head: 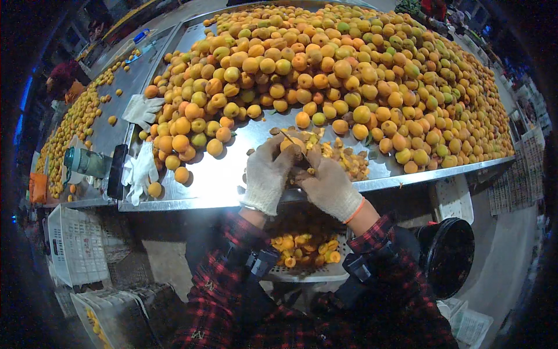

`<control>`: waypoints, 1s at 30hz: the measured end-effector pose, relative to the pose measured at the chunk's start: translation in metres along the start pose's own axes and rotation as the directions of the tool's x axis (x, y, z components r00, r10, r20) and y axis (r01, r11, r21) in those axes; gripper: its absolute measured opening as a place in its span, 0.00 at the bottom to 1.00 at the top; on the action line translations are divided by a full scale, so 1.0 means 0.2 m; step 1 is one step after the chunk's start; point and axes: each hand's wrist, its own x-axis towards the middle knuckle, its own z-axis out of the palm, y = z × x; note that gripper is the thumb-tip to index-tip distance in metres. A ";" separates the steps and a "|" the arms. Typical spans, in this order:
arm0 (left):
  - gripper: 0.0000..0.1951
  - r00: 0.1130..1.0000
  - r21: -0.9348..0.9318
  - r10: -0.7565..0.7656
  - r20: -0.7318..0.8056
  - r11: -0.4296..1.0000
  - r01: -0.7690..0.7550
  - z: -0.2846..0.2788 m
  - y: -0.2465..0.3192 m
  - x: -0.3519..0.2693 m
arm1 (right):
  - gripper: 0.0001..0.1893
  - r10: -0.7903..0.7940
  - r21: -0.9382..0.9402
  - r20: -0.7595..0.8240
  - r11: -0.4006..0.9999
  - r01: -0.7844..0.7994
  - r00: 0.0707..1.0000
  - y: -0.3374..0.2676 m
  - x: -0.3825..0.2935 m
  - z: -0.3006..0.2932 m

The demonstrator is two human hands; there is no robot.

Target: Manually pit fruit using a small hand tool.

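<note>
My left hand (266, 172), in a whitish knit glove, grips a yellow-orange apricot (296, 143) near the front edge of the metal table (213, 179). My right hand (329, 185), gloved alike, is close against it. From the right hand a thin, dark blade-like tool (289, 137) reaches across the fruit; its handle is hidden in the fingers. Just beyond the right hand lies a heap of cut apricot pieces and pits (351, 162). Below the table edge, between my forearms, a perforated plastic basket (290, 277) holds apricot halves (305, 248).
A large mound of whole apricots (340, 70) covers the table's back and right. At left lie white gloves (141, 172), a dark phone-like slab (117, 172) and a green-lidded bottle (87, 162). White crates (80, 246) stand lower left, a black bucket (451, 257) right. Another person (65, 83) is far left.
</note>
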 end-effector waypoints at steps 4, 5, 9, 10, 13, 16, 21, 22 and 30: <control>0.15 0.991 0.021 0.005 0.133 1.000 -0.008 0.02 -0.16 0.02 | 0.17 -0.052 -0.093 -0.064 0.995 0.046 0.997 0.01 0.01 -0.01; 0.15 0.983 -0.140 -0.072 0.167 0.985 0.096 0.03 -0.17 0.01 | 0.17 -0.042 -0.100 -0.056 0.994 0.036 0.998 0.00 0.01 -0.01; 0.15 0.902 0.096 0.344 0.261 0.920 -0.379 -0.04 -0.14 0.04 | 0.17 -0.018 -0.136 0.073 0.990 0.028 0.997 0.02 0.02 -0.04; 0.17 0.952 0.168 0.177 0.251 0.960 -0.223 -0.03 -0.08 0.03 | 0.17 -0.013 -0.139 0.072 0.990 0.023 0.997 0.03 0.02 -0.03; 0.18 0.981 0.204 0.053 0.188 0.975 -0.092 -0.03 0.00 0.02 | 0.16 0.037 -0.204 0.022 0.978 -0.032 0.999 0.03 0.01 0.00; 0.19 0.994 -0.147 -0.010 0.108 0.989 0.026 0.00 0.03 0.00 | 0.15 -0.024 -0.132 -0.035 0.991 0.019 0.999 0.05 0.01 0.03; 0.23 0.971 -0.231 -0.054 0.233 0.967 0.109 -0.01 -0.13 0.00 | 0.14 -0.180 -0.124 -0.129 0.979 0.164 0.975 0.01 0.00 0.01; 0.24 0.963 -0.112 -0.076 0.257 0.988 0.108 -0.01 -0.12 -0.01 | 0.14 -0.178 -0.126 -0.127 0.979 0.163 0.976 0.02 0.01 0.00; 0.19 0.992 -0.105 0.067 0.104 0.993 -0.056 -0.01 -0.02 0.01 | 0.11 -0.018 -0.139 -0.014 0.990 0.016 1.000 0.04 0.00 0.00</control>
